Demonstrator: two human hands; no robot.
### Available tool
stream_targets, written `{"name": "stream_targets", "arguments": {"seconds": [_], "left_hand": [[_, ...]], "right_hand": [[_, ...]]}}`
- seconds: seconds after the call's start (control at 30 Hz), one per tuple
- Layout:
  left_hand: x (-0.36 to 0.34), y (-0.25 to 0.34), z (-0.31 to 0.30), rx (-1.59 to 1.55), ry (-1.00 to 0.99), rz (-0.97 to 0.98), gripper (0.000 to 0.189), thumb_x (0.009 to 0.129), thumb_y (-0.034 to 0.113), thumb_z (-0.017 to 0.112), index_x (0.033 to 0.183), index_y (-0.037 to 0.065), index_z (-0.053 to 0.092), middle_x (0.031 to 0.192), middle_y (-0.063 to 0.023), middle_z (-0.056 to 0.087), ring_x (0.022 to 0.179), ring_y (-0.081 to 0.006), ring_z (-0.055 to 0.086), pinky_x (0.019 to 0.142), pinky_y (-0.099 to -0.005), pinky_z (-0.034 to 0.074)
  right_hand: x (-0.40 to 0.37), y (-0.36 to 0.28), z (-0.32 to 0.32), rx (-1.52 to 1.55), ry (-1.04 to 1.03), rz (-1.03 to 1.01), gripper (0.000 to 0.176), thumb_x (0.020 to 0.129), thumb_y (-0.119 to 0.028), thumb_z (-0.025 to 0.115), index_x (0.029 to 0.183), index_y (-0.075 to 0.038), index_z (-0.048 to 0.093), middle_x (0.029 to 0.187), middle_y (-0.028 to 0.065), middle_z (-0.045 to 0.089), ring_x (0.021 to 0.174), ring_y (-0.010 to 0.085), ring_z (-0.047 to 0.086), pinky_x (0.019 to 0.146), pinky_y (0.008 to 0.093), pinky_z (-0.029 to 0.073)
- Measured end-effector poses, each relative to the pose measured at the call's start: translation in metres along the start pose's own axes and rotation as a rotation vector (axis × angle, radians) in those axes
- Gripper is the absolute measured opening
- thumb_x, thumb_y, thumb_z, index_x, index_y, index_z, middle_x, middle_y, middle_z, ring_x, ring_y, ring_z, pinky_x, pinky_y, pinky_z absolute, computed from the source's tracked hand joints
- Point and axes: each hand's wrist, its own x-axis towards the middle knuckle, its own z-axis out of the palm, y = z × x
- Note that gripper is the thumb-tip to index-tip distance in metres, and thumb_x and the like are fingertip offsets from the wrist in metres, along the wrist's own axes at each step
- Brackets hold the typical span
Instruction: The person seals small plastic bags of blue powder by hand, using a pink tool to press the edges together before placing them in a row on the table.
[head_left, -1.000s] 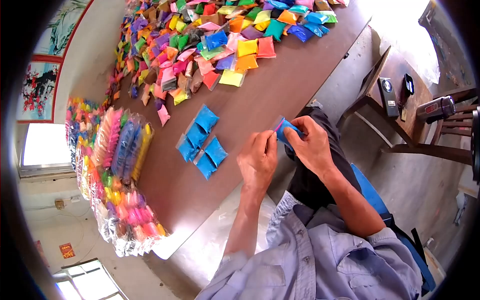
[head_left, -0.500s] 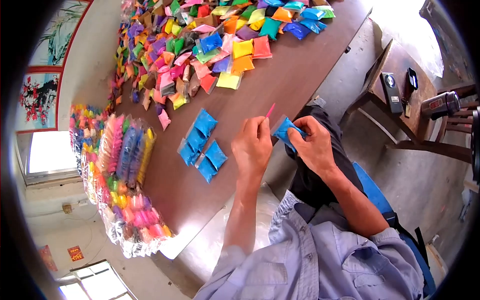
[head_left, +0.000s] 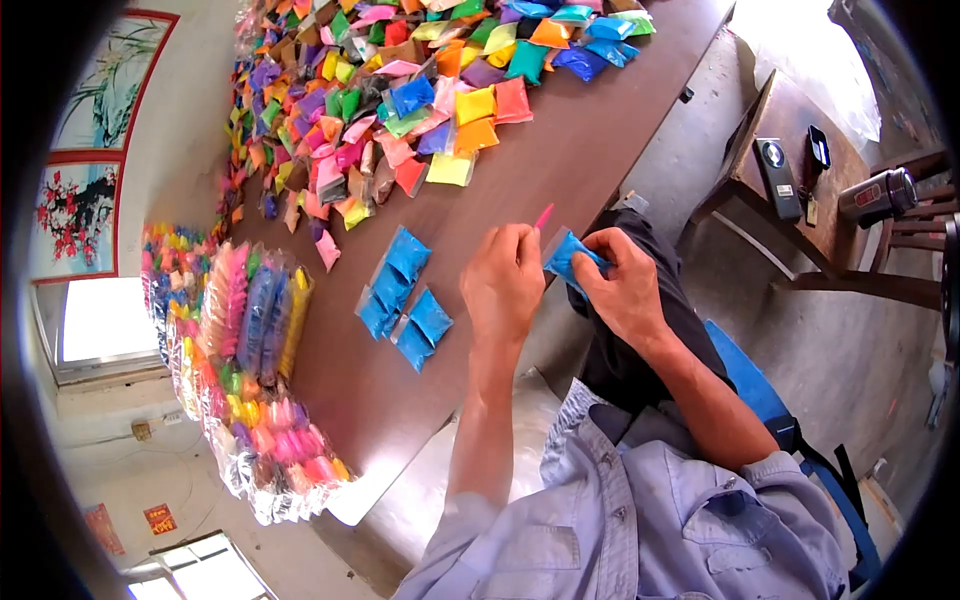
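Note:
Closed fingers of my left hand (head_left: pixel 503 285) hold a thin pink stick (head_left: pixel 544 215), its tip pointing up past the fingertips. Just to the right, my right hand (head_left: pixel 625 288) pinches a small blue packet (head_left: pixel 568 256) with clear film at its edge. The two hands are close together in front of the table edge, over the lap. Left of them on the brown table (head_left: pixel 385 415) lie several joined blue packets (head_left: pixel 395 275) and, beside these, a smaller blue group (head_left: pixel 424 325).
A heap of colourful packets (head_left: pixel 350 130) covers the table's far part. Clear bags of coloured packets (head_left: pixel 260 320) line its left side. At the right stands a wooden stool (head_left: pixel 770 110) bearing a black device (head_left: pixel 779 180) and a dark flask (head_left: pixel 878 197).
The view has shifted slightly. Both hands keep nearly the same pose, and the stick and the blue packet are still held.

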Motion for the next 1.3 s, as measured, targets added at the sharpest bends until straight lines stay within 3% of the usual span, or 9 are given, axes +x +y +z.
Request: {"name": "stream_targets", "arguments": {"seconds": [0.17, 0.37, 0.43, 0.6, 0.77, 0.8, 0.97, 1.17, 1.3], "left_hand": [[-0.017, 0.021, -0.005, -0.078, -0.132, -0.004, 0.011, 0.097, 0.012, 0.076, 0.095, 0.002, 0.073, 0.087, -0.0153, 0.074, 0.073, -0.0325, 0.072, 0.066, -0.0415, 0.055], [0.002, -0.015, 0.007, -0.029, 0.007, -0.026, 0.011, 0.099, 0.016, 0.075, 0.096, 0.006, 0.072, 0.087, -0.0131, 0.074, 0.077, -0.0334, 0.072, 0.068, -0.0442, 0.056], [-0.002, -0.013, 0.006, -0.053, 0.033, -0.043, 0.011, 0.099, 0.017, 0.075, 0.096, 0.006, 0.072, 0.085, -0.013, 0.073, 0.075, -0.0326, 0.072, 0.067, -0.0435, 0.055], [-0.021, -0.004, 0.016, -0.189, 0.07, -0.195, 0.013, 0.098, 0.018, 0.075, 0.096, 0.006, 0.072, 0.081, -0.014, 0.072, 0.07, -0.0314, 0.071, 0.066, -0.0424, 0.055], [-0.022, 0.033, 0.049, -0.209, -0.084, -0.015, 0.016, 0.101, 0.018, 0.076, 0.1, 0.002, 0.075, 0.078, -0.0102, 0.074, 0.069, -0.017, 0.071, 0.063, -0.034, 0.054], [-0.021, 0.037, 0.047, -0.244, -0.09, -0.137, 0.017, 0.101, 0.022, 0.073, 0.101, 0.006, 0.073, 0.083, -0.0145, 0.074, 0.073, -0.0299, 0.075, 0.066, -0.041, 0.056], [0.008, 0.011, 0.024, -0.231, -0.001, -0.299, 0.016, 0.101, 0.022, 0.074, 0.107, 0.008, 0.076, 0.088, -0.0145, 0.077, 0.076, -0.0307, 0.077, 0.067, -0.0421, 0.057], [0.037, 0.026, 0.063, -0.149, -0.072, 0.066, 0.015, 0.1, 0.021, 0.071, 0.101, 0.007, 0.077, 0.084, -0.0159, 0.076, 0.075, -0.0351, 0.074, 0.068, -0.0453, 0.057], [0.037, 0.036, 0.05, -0.392, -0.094, -0.144, 0.022, 0.1, 0.023, 0.074, 0.104, 0.002, 0.078, 0.084, -0.0136, 0.077, 0.075, -0.0212, 0.074, 0.071, -0.0353, 0.057]], "right_hand": [[0.002, 0.002, 0.002, 0.026, 0.03, -0.027, 0.021, 0.092, -0.014, 0.076, 0.102, 0.002, 0.068, 0.08, 0.0127, 0.072, 0.065, 0.0146, 0.065, 0.063, 0.0318, 0.054], [0.0, 0.005, -0.008, -0.051, 0.038, -0.102, 0.016, 0.096, -0.012, 0.074, 0.103, 0.001, 0.068, 0.081, 0.0106, 0.071, 0.064, 0.0135, 0.065, 0.059, 0.029, 0.052], [0.001, 0.004, -0.017, 0.475, 0.044, 0.17, 0.016, 0.101, -0.014, 0.072, 0.108, -0.001, 0.068, 0.084, 0.0068, 0.07, 0.065, 0.0117, 0.065, 0.053, 0.0262, 0.049], [0.014, 0.031, -0.039, 1.074, 0.259, 0.234, 0.02, 0.112, -0.022, 0.06, 0.122, -0.005, 0.061, 0.092, 0.0065, 0.068, 0.073, 0.0141, 0.069, 0.056, 0.024, 0.052], [0.008, 0.022, -0.035, 1.032, 0.255, 0.217, 0.025, 0.114, -0.024, 0.057, 0.13, -0.005, 0.055, 0.1, 0.0082, 0.069, 0.077, 0.0157, 0.073, 0.055, 0.0255, 0.056], [0.008, 0.021, -0.035, 1.005, 0.257, 0.206, 0.026, 0.114, -0.024, 0.056, 0.132, -0.005, 0.053, 0.103, 0.0089, 0.07, 0.079, 0.0166, 0.074, 0.056, 0.026, 0.058], [0.007, 0.029, -0.034, 1.011, 0.247, 0.156, 0.032, 0.113, -0.023, 0.059, 0.136, -0.002, 0.051, 0.114, 0.0127, 0.069, 0.091, 0.0204, 0.078, 0.06, 0.026, 0.063], [0.005, 0.021, -0.027, 0.852, 0.294, 0.098, 0.039, 0.112, -0.018, 0.06, 0.146, 0.0, 0.051, 0.124, 0.0142, 0.069, 0.102, 0.0201, 0.077, 0.066, 0.0265, 0.065], [0.002, 0.02, -0.025, 0.691, 0.314, 0.02, 0.038, 0.108, -0.007, 0.064, 0.145, -0.001, 0.059, 0.129, 0.0143, 0.07, 0.111, 0.023, 0.075, 0.075, 0.0276, 0.065]]}}
